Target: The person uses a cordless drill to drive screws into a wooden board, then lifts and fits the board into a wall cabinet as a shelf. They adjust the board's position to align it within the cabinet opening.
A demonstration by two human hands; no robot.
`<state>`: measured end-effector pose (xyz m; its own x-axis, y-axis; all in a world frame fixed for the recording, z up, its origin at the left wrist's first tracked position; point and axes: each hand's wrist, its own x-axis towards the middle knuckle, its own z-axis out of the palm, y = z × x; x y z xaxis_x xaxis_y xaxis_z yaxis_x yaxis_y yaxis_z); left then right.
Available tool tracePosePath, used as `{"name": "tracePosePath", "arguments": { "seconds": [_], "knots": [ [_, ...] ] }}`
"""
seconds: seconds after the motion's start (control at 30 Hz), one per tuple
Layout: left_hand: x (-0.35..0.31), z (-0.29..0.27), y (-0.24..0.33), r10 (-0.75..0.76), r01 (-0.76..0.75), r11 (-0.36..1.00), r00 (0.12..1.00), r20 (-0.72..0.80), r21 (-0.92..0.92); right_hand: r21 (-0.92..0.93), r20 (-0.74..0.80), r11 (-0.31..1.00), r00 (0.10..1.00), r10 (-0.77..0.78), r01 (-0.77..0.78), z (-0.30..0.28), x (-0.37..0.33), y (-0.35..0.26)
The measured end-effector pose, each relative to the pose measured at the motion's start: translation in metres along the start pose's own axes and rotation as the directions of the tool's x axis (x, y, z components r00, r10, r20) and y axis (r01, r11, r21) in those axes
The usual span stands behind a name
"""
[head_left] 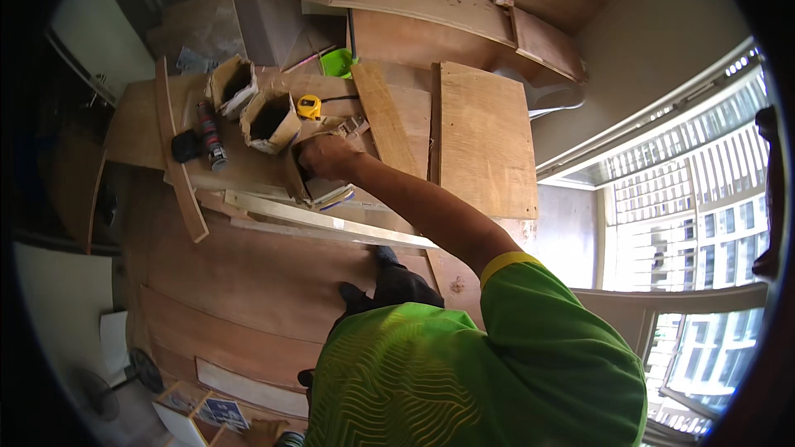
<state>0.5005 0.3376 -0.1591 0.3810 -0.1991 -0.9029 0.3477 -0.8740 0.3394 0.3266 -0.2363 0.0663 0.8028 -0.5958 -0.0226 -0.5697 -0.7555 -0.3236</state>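
Green shirt cloth (480,364) lies nearest the camera, and from its sleeve the bare right hand (327,157) reaches to the near edge of the wooden workbench (137,128), dipping into an open cardboard box (296,182). Its fingers are hidden, so I cannot tell whether they pinch something or hang loose. What may be the left hand (265,430) shows dimly at the lower rim, its grip unreadable. Thin-walled, the box should be light, dry to the touch, stiff along its folds but easily crushed at the rim; low on a side wall seems the best hold. Toward the far edge sits a yellow tape measure (309,107).
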Motion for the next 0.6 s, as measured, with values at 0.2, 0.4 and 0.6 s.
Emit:
{"name": "tracePosePath", "arguments": {
  "seconds": [0.2,0.4,0.6],
  "knots": [
    [0.012,-0.027,-0.006,-0.027,0.027,0.991,1.000,-0.002,0.134,0.117,-0.147,0.990,0.988,-0.058,0.075,0.007,0.007,0.009],
    [0.005,-0.052,0.012,-0.078,0.073,0.981,0.997,0.017,0.182,0.989,0.011,0.142,0.977,0.214,-0.042,-0.038,-0.025,0.023],
    [-0.022,-0.022,0.082,0.031,-0.050,0.982,0.994,0.109,0.180,0.954,-0.068,-0.270,0.970,0.233,0.132,-0.059,-0.078,0.026]
  ]
}}
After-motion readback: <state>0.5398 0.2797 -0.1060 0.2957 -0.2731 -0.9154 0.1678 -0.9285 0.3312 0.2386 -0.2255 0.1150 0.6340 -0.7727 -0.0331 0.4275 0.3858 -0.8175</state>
